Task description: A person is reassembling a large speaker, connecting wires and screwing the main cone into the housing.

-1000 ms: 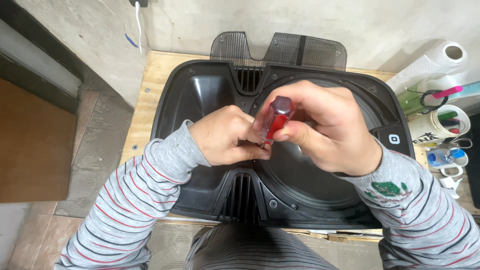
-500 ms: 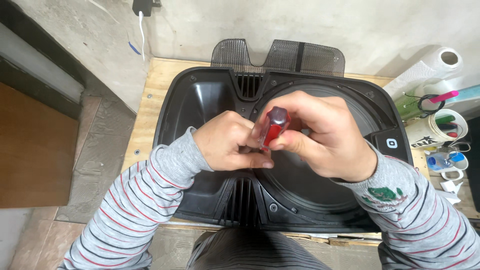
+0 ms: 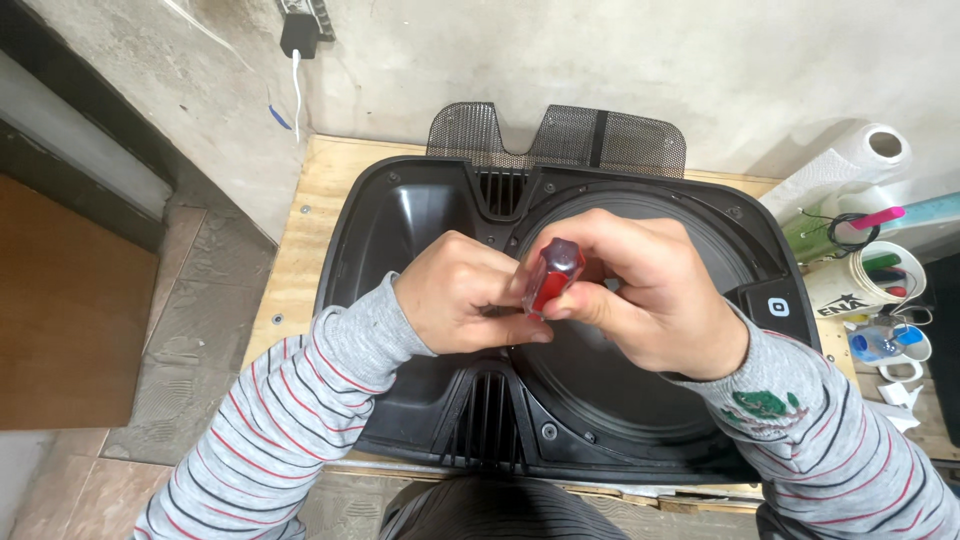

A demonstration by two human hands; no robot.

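Fingers of our right hand wrap the red screwdriver handle, standing upright over the black plastic speaker housing on the wooden desk. That housing looks stiff and bulky, best taken by its rim. Our left hand curls closed beside the handle; what it pinches we cannot tell. The handle seems hard, light, slightly slick.

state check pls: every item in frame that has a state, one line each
left hand: closed, fingers pinched at the screwdriver's lower end
right hand: gripping the handle
red-handled screwdriver: upright, held by both hands
black plastic housing: lying open side up on the wooden table
mesh grille: off the housing, propped behind it at the wall
paper towel roll: lying on its side
white cup: upright, tools inside
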